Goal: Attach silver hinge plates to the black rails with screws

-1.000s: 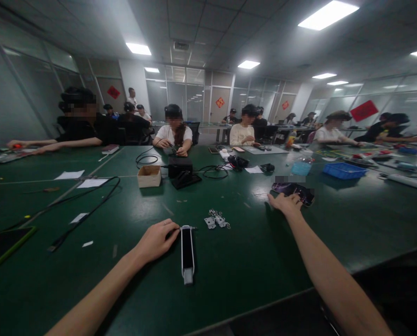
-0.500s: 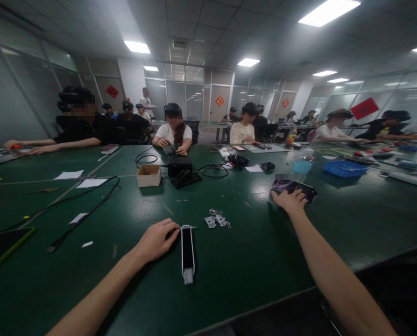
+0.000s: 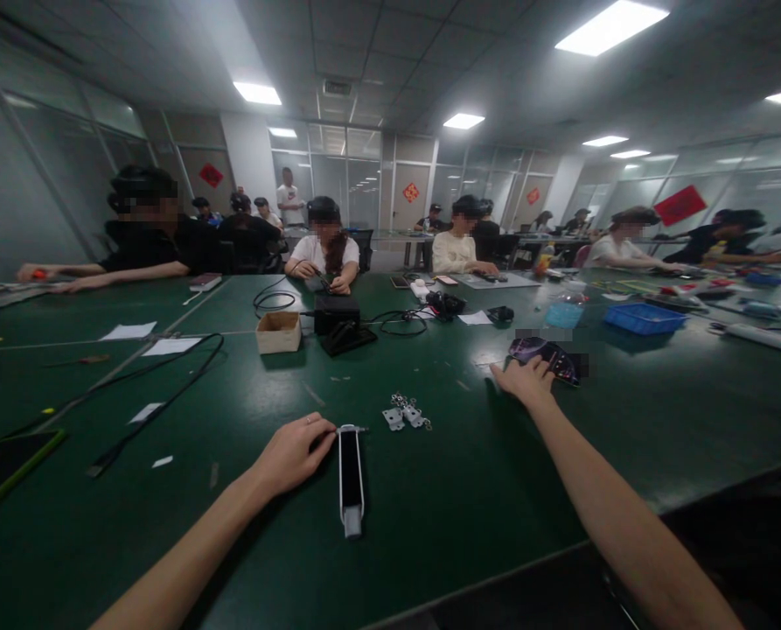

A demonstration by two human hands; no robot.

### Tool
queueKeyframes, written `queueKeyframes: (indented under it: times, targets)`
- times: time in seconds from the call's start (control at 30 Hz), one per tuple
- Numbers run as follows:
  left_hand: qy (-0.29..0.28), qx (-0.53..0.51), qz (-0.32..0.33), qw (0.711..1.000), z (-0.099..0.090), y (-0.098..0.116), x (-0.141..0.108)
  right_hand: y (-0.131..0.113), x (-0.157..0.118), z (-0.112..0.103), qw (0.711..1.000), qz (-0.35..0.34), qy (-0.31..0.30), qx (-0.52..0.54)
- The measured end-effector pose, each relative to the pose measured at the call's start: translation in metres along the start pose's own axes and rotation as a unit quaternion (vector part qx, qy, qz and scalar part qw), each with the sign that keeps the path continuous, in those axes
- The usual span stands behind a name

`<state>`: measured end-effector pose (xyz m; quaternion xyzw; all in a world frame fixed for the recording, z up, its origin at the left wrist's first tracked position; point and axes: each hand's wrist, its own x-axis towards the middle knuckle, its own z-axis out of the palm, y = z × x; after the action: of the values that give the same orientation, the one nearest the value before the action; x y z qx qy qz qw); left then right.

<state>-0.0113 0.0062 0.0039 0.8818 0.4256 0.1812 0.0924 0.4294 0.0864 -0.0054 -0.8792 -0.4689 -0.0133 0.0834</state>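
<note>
My left hand [image 3: 293, 453] rests on the green table with curled fingers, its fingertips at the upper left end of a narrow white-framed black device [image 3: 351, 477]. A thin pin crosses the top of that device, and my fingers seem to pinch its left end. Farther out on the right, my right hand [image 3: 526, 381] reaches over a phone [image 3: 547, 357] with a lit, dark purple screen. Its fingers are spread, with some tips on the phone's near side. Between the hands lie small metal brackets [image 3: 404, 418] with several rings or nuts [image 3: 400, 399].
Beyond stand a small cardboard box [image 3: 278, 333], a black box [image 3: 336, 311] with cables, a bottle of blue liquid [image 3: 566, 311] and a blue tray [image 3: 645, 318]. A black cable [image 3: 160, 398] and a green-edged tablet-like object [image 3: 13, 468] lie left. Co-workers sit across the table.
My right hand has shifted slightly left over the phone. My left hand and the white-framed device have hardly moved. Across the table, one co-worker's hand has moved to the right.
</note>
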Motion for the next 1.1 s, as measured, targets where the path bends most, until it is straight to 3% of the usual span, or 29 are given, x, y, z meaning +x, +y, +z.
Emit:
queueKeyframes:
  times: [0.1,0.2,0.4,0.47,0.6,1.1]
  targets:
    - [0.001,-0.002,0.000,1.000,0.000,0.001,0.000,-0.014,-0.012,-0.004,0.996,-0.083,-0.009,0.011]
    - [0.003,-0.002,0.000,1.000,0.000,0.002,0.000,-0.038,-0.031,-0.007,0.970,-0.236,-0.033,0.043]
    - [-0.001,0.001,-0.004,1.000,-0.002,0.002,-0.001,-0.085,-0.090,-0.008,0.846,-0.509,-0.089,0.133]
    - [-0.004,0.000,-0.004,1.000,-0.002,0.002,-0.001,-0.092,-0.103,-0.007,0.814,-0.550,-0.095,0.159]
    - [-0.003,0.003,-0.003,1.000,-0.001,0.002,0.000,-0.096,-0.111,-0.004,0.807,-0.556,-0.086,0.178]
    - [-0.006,-0.004,-0.006,1.000,-0.003,0.005,-0.001,-0.098,-0.109,0.003,0.834,-0.514,-0.062,0.191]
